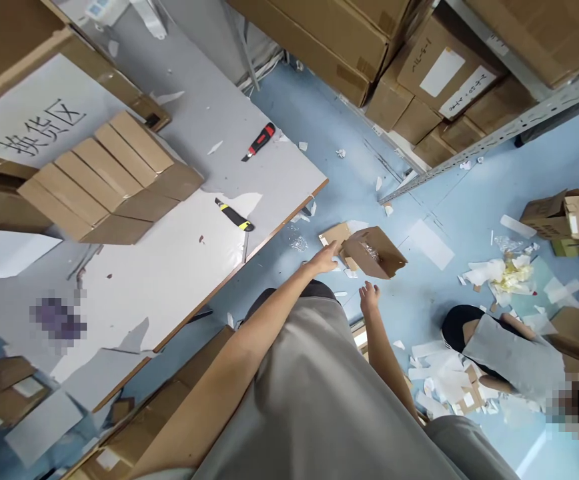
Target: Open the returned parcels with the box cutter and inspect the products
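Note:
My left hand point(323, 259) reaches forward with its fingers stretched out, close to a cardboard flap beside an open cardboard box point(382, 257). I cannot tell whether the fingertips touch the flap. Apart from the box, on its near side, is my right hand point(368, 297), fingers loosely spread with nothing in them. Some clear plastic shows inside the box. Its height above the floor is hard to judge.
On the table point(169, 287) to the left lie a red-black utility knife point(259, 141), a yellow-black utility knife point(234, 215) and a row of small cartons point(114, 180). Shelving with boxes point(449, 67) stands ahead right. A person point(509, 353) bends among paper scraps at right.

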